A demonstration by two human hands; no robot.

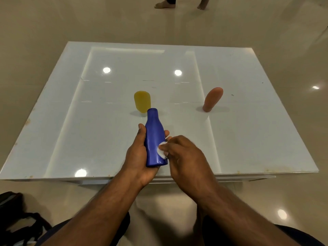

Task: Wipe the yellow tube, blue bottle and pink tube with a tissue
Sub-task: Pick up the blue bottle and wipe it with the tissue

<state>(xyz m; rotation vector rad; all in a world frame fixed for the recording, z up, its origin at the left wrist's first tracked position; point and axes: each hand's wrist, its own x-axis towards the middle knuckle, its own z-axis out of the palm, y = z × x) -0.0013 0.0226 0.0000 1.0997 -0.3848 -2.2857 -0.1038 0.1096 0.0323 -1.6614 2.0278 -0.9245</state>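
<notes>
Between curled left fingers and thumb, the blue bottle (154,139) gets a tissue (162,151) pressed to its side.

Left hand (140,157) grips the bottle from beneath, neck pointing away; right hand (184,153) pinches the white tissue against its lower body. Just beyond the bottle's neck stands the yellow tube (142,101); well off to the right of the fingers, the pink tube (213,99) stands on the white table (88,121).
</notes>
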